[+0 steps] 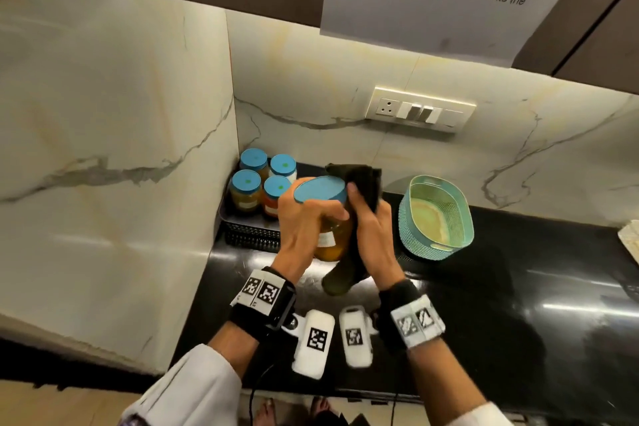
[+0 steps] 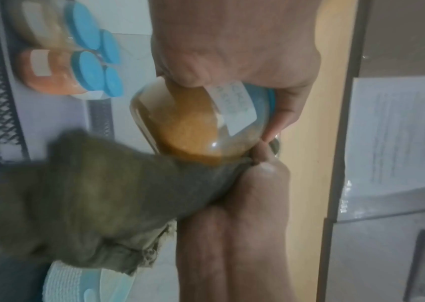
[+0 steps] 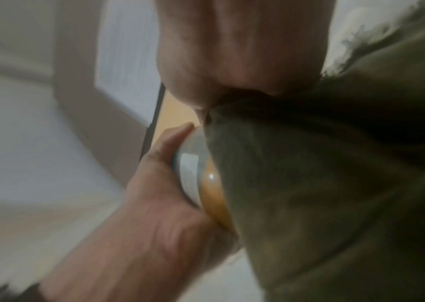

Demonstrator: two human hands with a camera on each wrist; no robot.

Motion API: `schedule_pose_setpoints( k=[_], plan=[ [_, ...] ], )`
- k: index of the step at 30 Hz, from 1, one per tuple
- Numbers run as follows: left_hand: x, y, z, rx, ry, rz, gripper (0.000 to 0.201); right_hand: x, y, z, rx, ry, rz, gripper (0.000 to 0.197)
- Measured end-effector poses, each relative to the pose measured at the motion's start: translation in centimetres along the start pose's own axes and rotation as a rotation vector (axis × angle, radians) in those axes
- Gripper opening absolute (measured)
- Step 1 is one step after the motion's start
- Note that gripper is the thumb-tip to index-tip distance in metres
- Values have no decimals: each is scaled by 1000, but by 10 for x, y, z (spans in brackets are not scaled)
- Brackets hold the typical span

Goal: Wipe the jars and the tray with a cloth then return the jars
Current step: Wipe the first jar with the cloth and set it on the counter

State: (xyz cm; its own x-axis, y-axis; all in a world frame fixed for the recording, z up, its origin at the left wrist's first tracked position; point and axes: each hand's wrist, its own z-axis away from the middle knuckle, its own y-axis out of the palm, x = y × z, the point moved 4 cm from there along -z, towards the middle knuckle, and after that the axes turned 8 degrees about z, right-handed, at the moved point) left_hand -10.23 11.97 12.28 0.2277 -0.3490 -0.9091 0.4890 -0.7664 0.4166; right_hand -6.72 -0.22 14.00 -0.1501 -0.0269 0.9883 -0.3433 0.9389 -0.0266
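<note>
Glass spice jar (image 1: 332, 239) with a blue lid (image 1: 320, 189), held tilted in the air above the black counter (image 1: 518, 287), just in front of the dark tray (image 1: 250, 235). Gripped near the lid end by the left hand (image 1: 304, 221), fingers and thumb curled round the neck. Covered on the right side by a dark cloth (image 1: 361, 183), with the right hand (image 1: 373, 228) wrapped around the cloth and pressing it to the glass; loose end of the cloth hung down below the jar. Four more blue-lidded jars (image 1: 264, 183) stood close together at the back of the tray, near the corner of the marble wall (image 1: 121, 114). Teal basket (image 1: 434, 216) stood to the right, a little apart. Probably in the middle of wiping, with tray and the other jars not yet done. Risk of slip judged real: smooth glass, tilted, carried only by a grip near the top, and pushed sideways by the rubbing. Possible loosening of the lid if rubbed in the turning direction, then spilling of the yellow powder. Possible catching of the hanging cloth end on the tray jars when returning.
</note>
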Motion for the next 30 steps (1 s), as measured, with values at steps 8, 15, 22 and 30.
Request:
schedule_pose_setpoints(
  k=[8,15,22,30],
  plan=[
    [0,-5,-4,-59,-6,15,61,-12,4,22,21,-99,83,35],
    [-2,-7,-15,-38,39,-51,29,-8,9,31,70,-166,75,40],
    [-5,4,-11,-10,5,-8,50,-7,0,6,-21,-1,39,31],
    [13,3,-12,34,-158,19,69,-20,-12,-7,-59,43,55,27]
  ],
)
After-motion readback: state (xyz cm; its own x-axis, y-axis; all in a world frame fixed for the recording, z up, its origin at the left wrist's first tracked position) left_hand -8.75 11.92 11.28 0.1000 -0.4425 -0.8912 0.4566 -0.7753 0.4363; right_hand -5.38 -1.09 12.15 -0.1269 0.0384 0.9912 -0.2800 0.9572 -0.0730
